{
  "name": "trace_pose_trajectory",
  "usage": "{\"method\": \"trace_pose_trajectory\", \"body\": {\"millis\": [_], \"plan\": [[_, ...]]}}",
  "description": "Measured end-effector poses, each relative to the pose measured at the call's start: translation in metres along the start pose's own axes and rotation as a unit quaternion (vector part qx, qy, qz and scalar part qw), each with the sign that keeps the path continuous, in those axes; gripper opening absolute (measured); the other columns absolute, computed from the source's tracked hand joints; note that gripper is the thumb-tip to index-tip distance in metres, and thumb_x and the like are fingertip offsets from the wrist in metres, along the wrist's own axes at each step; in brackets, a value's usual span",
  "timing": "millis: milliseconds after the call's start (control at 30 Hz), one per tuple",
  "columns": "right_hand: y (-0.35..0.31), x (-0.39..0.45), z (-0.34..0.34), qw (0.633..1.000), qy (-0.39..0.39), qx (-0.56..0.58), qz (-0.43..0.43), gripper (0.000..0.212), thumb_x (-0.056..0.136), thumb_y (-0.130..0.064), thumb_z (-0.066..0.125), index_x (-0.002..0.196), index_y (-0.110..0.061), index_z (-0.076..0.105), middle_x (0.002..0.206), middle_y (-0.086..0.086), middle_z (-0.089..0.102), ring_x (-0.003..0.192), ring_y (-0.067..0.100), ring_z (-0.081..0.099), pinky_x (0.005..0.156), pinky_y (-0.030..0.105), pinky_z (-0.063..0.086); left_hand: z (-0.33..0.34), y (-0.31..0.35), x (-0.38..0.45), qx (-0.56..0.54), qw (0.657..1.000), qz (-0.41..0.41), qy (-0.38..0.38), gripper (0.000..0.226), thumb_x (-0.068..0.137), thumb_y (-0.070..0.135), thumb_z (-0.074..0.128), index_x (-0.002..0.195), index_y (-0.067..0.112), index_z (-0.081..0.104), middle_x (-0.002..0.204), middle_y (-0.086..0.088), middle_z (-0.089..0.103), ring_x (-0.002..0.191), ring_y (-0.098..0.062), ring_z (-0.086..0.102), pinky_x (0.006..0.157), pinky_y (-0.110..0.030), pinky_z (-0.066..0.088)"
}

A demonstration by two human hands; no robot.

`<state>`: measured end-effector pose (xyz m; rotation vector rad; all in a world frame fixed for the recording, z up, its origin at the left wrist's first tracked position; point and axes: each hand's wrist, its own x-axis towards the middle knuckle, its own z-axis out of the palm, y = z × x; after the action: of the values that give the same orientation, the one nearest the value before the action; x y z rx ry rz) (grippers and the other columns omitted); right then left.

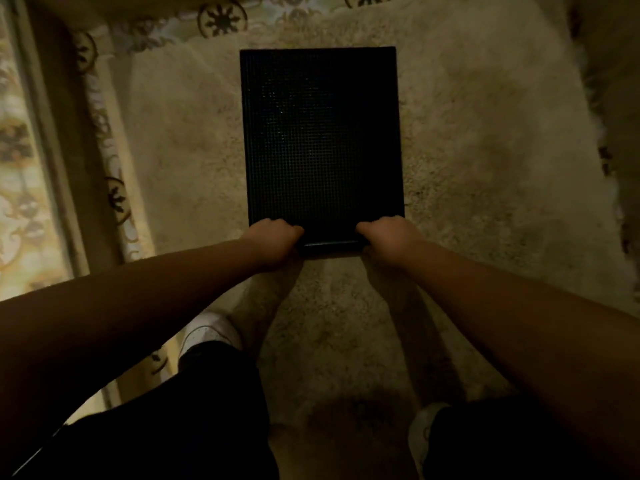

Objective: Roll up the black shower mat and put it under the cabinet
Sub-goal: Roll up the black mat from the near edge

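Observation:
The black shower mat (322,140) lies flat on a shaggy beige rug, a dark rectangle with a fine grid texture reaching away from me. Its near edge is curled into a short tight roll. My left hand (275,239) grips the near left corner of that roll. My right hand (389,237) grips the near right corner. Both hands have their fingers wrapped over the rolled edge. No cabinet shows in this view.
The shaggy beige rug (485,168) covers most of the floor. A patterned carpet with dark floral motifs (114,140) borders it at the left and top. My legs in dark trousers and white shoes (207,336) stand at the bottom.

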<state>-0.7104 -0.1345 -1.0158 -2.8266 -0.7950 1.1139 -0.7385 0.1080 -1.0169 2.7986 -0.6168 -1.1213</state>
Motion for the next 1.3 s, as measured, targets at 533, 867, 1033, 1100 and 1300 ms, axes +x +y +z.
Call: {"method": "trace_pose_trajectory", "body": {"millis": [533, 867, 1033, 1100, 1300], "plan": [[0.014, 0.019, -0.018, 0.988, -0.048, 0.139, 0.038, 0.027, 0.074, -0.027, 0.076, 0.090, -0.036, 0.055, 0.109, 0.003, 0.061, 0.096, 0.025, 0.058, 0.071, 0.031, 0.044, 0.011, 0.006, -0.017, 0.054, 0.989, 0.068, 0.118, 0.039, 0.092, 0.025, 0.052, 0.129, 0.017, 0.041, 0.112, -0.014, 0.052, 0.100, -0.032, 0.050, 0.070, -0.040, 0.044], [0.018, 0.028, -0.034, 0.988, -0.088, 0.129, 0.016, 0.031, 0.080, -0.028, 0.074, 0.109, -0.026, 0.064, 0.114, 0.002, 0.062, 0.103, 0.023, 0.058, 0.077, 0.031, 0.044, -0.018, -0.017, 0.012, -0.076, 0.996, 0.045, 0.003, 0.040, 0.090, 0.023, 0.060, 0.124, 0.012, 0.041, 0.107, -0.018, 0.061, 0.088, -0.034, 0.060, 0.069, -0.036, 0.042], [0.016, 0.025, -0.024, 0.987, -0.058, 0.143, 0.048, 0.024, 0.082, -0.026, 0.072, 0.105, -0.027, 0.066, 0.112, 0.003, 0.063, 0.098, 0.023, 0.059, 0.079, 0.035, 0.050, -0.023, -0.014, 0.017, -0.104, 0.994, 0.042, -0.011, 0.038, 0.091, 0.020, 0.058, 0.127, 0.015, 0.046, 0.116, -0.018, 0.059, 0.100, -0.035, 0.059, 0.081, -0.040, 0.049], [0.014, 0.019, -0.017, 0.989, -0.030, 0.135, 0.047, 0.025, 0.085, -0.025, 0.068, 0.111, -0.025, 0.065, 0.115, 0.005, 0.063, 0.102, 0.026, 0.058, 0.083, 0.038, 0.051, -0.014, -0.010, 0.008, -0.062, 0.996, 0.048, 0.036, 0.033, 0.092, 0.017, 0.054, 0.124, 0.015, 0.049, 0.115, -0.017, 0.057, 0.101, -0.035, 0.056, 0.080, -0.042, 0.050], [0.005, 0.002, 0.007, 0.991, 0.094, 0.093, 0.036, 0.031, 0.092, -0.024, 0.058, 0.122, -0.019, 0.063, 0.120, 0.007, 0.063, 0.105, 0.029, 0.049, 0.086, 0.043, 0.046, -0.010, -0.006, -0.001, 0.088, 0.990, 0.045, 0.103, 0.038, 0.091, 0.017, 0.051, 0.129, 0.017, 0.046, 0.117, -0.013, 0.050, 0.108, -0.032, 0.048, 0.078, -0.043, 0.046]]}}
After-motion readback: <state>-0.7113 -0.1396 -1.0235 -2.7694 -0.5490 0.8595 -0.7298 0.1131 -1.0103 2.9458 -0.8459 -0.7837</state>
